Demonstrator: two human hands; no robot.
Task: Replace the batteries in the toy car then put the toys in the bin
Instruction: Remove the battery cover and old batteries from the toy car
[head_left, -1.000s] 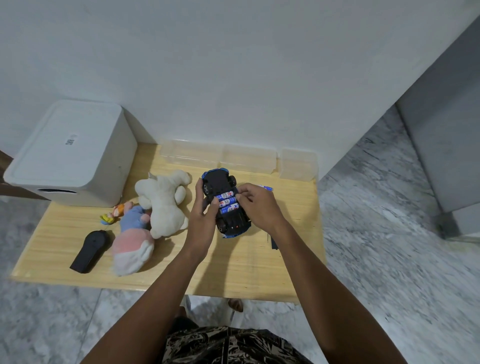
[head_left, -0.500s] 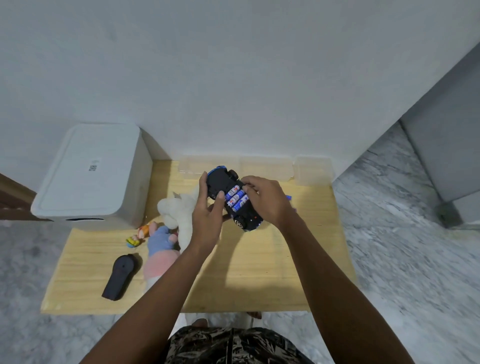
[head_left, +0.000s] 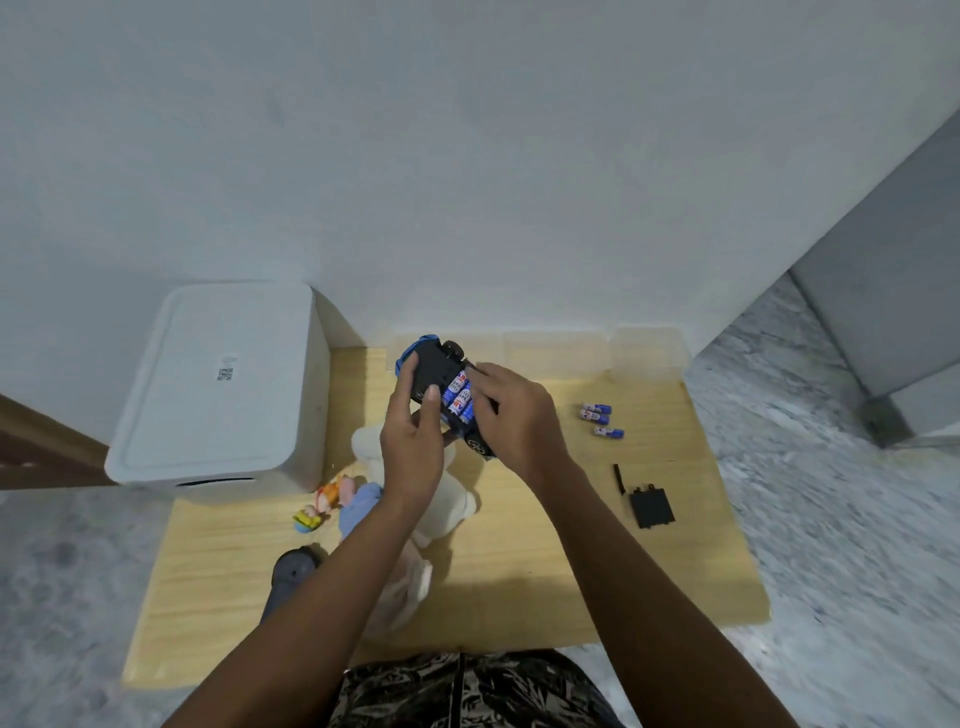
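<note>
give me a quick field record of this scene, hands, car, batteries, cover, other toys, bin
left hand: grips the toy car at its left side
right hand: holds the car's right side, fingers at the battery bay
toy car: upside down, lifted above the table, bay open with batteries inside
loose batteries: three, on the table right of the hands
battery cover: off, lying on the table
plush toys: on the table under the left arm
bin: lid closed, at the table's left

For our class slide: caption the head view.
Both hands hold the upturned toy car, batteries showing, above the table.
</note>
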